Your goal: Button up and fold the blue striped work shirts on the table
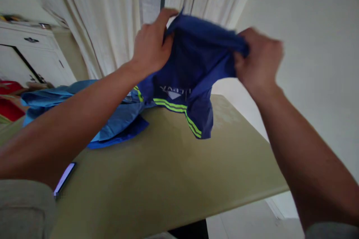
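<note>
While both hands (151,46) (259,61) grip it, navy cloth (196,54) hangs — creased, lime-striped.

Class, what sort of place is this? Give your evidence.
Probably a room in a home: it has long cream fabric curtains, a white cabinet with dark handles, and blue fabric clothing on an olive-green table.

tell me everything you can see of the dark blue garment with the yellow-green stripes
The dark blue garment looks like thin, soft fabric, with paired yellow-green stripes low down and pale lettering too unclear to read. Creased, it hangs over the table, its upper edge gripped by the left hand and the right hand. Whether it touches the lighter blue clothing at its left is unclear.
</note>
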### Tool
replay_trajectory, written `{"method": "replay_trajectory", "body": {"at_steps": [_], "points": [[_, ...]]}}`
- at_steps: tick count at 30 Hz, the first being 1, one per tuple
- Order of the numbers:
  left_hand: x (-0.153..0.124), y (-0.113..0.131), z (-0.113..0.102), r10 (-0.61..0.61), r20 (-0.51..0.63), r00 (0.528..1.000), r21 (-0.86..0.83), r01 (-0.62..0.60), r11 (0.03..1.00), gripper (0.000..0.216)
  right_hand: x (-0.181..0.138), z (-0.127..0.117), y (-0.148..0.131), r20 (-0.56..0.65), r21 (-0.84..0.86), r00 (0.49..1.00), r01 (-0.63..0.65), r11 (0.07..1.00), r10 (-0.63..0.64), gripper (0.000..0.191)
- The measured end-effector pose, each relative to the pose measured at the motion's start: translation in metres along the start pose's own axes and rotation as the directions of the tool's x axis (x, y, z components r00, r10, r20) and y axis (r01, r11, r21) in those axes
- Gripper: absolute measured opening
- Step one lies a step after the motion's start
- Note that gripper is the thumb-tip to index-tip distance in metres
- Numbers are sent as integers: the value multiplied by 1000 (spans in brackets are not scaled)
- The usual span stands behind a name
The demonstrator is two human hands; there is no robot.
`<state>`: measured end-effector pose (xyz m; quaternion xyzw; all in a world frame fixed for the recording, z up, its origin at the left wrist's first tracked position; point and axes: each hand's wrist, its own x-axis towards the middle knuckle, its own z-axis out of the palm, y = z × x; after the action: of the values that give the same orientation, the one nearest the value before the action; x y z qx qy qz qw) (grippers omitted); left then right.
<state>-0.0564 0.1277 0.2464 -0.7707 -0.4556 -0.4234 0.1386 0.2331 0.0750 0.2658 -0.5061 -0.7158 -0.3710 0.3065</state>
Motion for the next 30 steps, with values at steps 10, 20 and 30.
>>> {"method": "replay_trajectory", "body": {"at_steps": [10, 20, 30], "points": [[-198, 3, 52, 558, 569, 605, -260, -511, 819, 11, -214, 36, -9, 776, 196, 607, 27, 980, -172, 39], [-285, 24, 8, 412, 910, -49, -401, 151, 903, 29, -299, 4, -29, 910, 406, 210, -620, 672, -357, 70], [-288, -50, 155, -87, 681, 727, 52, 70, 996, 64, -274, 196, -60, 673, 241, 655, -634, 734, 344, 62]]}}
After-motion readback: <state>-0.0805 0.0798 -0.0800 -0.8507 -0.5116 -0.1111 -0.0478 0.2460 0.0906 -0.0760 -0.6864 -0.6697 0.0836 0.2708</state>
